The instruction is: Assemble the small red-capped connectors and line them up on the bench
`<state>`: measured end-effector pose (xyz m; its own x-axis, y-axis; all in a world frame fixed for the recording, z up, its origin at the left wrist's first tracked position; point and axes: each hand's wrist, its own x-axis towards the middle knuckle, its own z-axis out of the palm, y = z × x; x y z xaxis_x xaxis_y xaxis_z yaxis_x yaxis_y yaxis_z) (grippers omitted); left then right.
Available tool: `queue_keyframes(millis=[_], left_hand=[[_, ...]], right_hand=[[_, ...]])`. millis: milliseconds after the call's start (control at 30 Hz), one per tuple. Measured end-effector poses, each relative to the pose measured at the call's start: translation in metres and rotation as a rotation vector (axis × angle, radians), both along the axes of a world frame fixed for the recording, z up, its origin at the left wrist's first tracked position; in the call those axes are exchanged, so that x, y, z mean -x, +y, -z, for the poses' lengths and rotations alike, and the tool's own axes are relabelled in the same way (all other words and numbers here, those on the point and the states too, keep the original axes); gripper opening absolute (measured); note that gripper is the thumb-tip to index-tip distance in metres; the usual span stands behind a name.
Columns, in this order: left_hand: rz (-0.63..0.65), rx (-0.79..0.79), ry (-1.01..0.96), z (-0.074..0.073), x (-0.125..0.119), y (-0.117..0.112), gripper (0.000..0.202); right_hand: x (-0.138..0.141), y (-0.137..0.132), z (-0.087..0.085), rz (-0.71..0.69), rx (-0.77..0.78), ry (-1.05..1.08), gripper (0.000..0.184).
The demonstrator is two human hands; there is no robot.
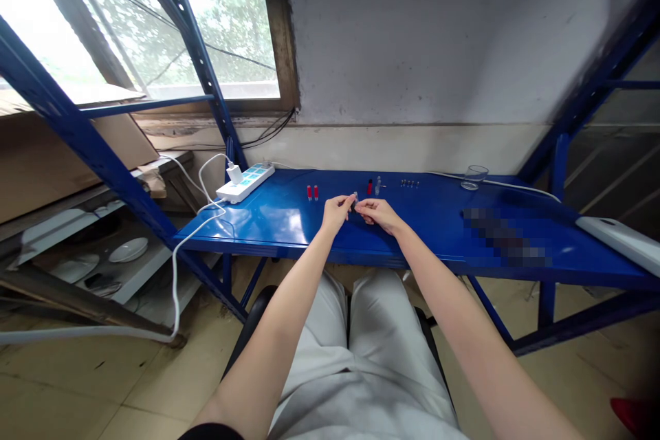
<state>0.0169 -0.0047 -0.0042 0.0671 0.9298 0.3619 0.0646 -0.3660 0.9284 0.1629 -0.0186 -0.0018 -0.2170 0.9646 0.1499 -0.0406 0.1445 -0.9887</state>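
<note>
My left hand [336, 212] and my right hand [379, 214] meet above the front part of the blue table [278, 220]. Between their fingertips is a small piece [355, 199], clear at the top and dark lower down, its kind too small to make out. Both hands pinch it, and the fingers hide much of it. Just behind the right hand stand a small red cylinder [370, 186] and a clear small tube [378, 185]. Left of the hands, two red cylinders [312, 192] stand side by side.
Several tiny metal pieces [410, 183] sit in a row farther back. A drinking glass [474, 179] is at the back right, before a blurred dark object [505, 237]. A white power strip [246, 183] with cables lies at the left end; a white case [621, 239] at the right.
</note>
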Motion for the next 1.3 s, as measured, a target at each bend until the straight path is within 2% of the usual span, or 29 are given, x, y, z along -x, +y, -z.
queue_keyframes(millis=[500,733,800,933,1000,1133,1300], left_hand=[[0.019,-0.115,0.131,0.007,0.001,0.005,0.038],[0.039,-0.053,0.08,0.005,-0.001,0.002,0.039],[-0.002,-0.042,0.062,0.004,0.0,0.001,0.041],[-0.095,-0.006,0.011,0.002,0.001,0.0,0.035],[-0.108,0.011,-0.001,0.002,0.002,0.0,0.032],[-0.078,0.016,0.012,0.001,0.002,-0.001,0.027],[-0.054,0.027,0.037,0.001,0.002,0.0,0.025]], right_hand=[[-0.001,0.0,-0.001,0.05,-0.127,-0.17,0.032],[0.001,0.004,0.002,0.065,-0.191,-0.182,0.039],[-0.002,0.008,0.002,0.139,-0.188,-0.174,0.041],[-0.02,0.018,-0.002,0.459,-0.152,-0.156,0.043],[-0.032,0.024,-0.002,0.565,-0.124,-0.203,0.038],[-0.05,0.039,0.001,0.568,-0.084,-0.406,0.027],[-0.046,0.055,0.002,0.534,-0.124,-0.635,0.023]])
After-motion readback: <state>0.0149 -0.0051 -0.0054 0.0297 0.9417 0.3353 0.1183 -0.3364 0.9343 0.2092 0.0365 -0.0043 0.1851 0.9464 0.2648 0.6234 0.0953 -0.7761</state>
